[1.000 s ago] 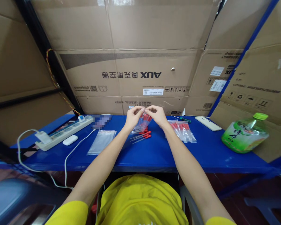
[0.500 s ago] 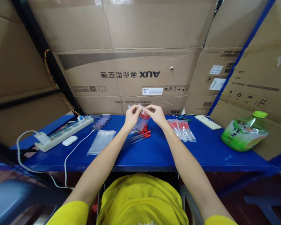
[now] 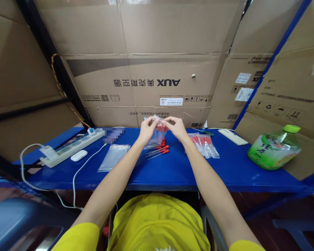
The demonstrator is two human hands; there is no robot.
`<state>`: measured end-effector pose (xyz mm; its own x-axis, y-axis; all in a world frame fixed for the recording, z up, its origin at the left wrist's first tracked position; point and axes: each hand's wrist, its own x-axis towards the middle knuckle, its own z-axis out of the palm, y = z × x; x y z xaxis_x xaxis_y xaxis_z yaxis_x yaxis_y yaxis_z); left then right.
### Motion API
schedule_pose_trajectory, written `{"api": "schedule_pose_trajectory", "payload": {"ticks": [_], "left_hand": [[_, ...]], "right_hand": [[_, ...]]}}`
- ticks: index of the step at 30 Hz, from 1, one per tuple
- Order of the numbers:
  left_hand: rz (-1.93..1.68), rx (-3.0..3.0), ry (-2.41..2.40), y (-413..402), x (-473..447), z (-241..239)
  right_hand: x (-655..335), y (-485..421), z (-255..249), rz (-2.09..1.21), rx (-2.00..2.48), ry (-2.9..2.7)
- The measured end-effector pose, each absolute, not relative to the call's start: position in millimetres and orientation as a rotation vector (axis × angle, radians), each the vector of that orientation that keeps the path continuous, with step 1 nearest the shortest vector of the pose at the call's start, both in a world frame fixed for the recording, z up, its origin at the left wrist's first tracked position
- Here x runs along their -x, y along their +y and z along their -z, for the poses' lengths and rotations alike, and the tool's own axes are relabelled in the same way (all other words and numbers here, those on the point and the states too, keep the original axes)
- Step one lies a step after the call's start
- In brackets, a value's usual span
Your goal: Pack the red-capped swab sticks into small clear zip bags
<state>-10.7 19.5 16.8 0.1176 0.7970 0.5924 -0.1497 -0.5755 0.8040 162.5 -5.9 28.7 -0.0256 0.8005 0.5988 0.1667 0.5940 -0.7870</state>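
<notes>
Pinched along its top edge by both hands is a clear zip-lock bag (image 3: pixel 161 135) with red-ended pieces inside. My left hand (image 3: pixel 147 129) grips the bag's left part, thumb against fingers. On the right part of the same edge, my right hand (image 3: pixel 177 128) is closed too. Below the bag lie several thin droppers (image 3: pixel 161 151) with red bulbs and clear stems, partly hidden by it. Filled bags (image 3: pixel 204 145) of red-ended pieces rest to the right of my right forearm. A stack of flat clear bags (image 3: pixel 113 158) lies left of my left forearm.
At left are a white power strip (image 3: pixel 75 148), a white earbud case (image 3: pixel 79 156) and a loose cable (image 3: pixel 74 181). A phone (image 3: pixel 232 136), a green screwdriver (image 3: pixel 206 132) and a green-capped bottle (image 3: pixel 273 150) are at right. Cardboard (image 3: pixel 146 38) walls the blue table's back.
My hands remain at the bag's top edge, shifted slightly. The bag hangs more upright, its red-ended contents now showing between my hands. The view has moved a little.
</notes>
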Motion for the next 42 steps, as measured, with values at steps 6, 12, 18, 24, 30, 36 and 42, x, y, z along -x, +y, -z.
{"api": "schedule_pose_trajectory", "payload": {"ticks": [6,12,18,24,30,36,42], "left_hand": [[-1.547,-1.568,0.654,18.3,13.0,-17.8],[-1.507,-1.641,0.722,15.8,13.3,-18.3],[-1.586,-1.507,0.735,19.4,14.8,-18.8],[-1.534,-1.48,0.728,17.3,16.6,-21.5],[-1.375,-1.514,0.653,11.6,15.8,-22.0],[-1.506,-1.374,0.681,12.2,14.6,-23.5],[-1.522,-1.4,0.705,13.6,15.6,-23.5]], "right_hand": [[-165.2,-3.4,-26.7,-0.55,0.873,-1.552],[-164.9,-4.5,-26.5,-0.571,0.879,-1.583],[-163.1,-6.0,-27.0,-0.628,0.895,-1.503],[-166.6,-6.5,-30.3,-0.563,0.878,-1.506],[-166.4,-7.9,-30.4,-0.61,0.877,-1.501],[-165.8,-9.4,-30.4,-0.662,0.85,-1.483],[-165.7,-8.5,-30.0,-0.673,0.86,-1.479]]}}
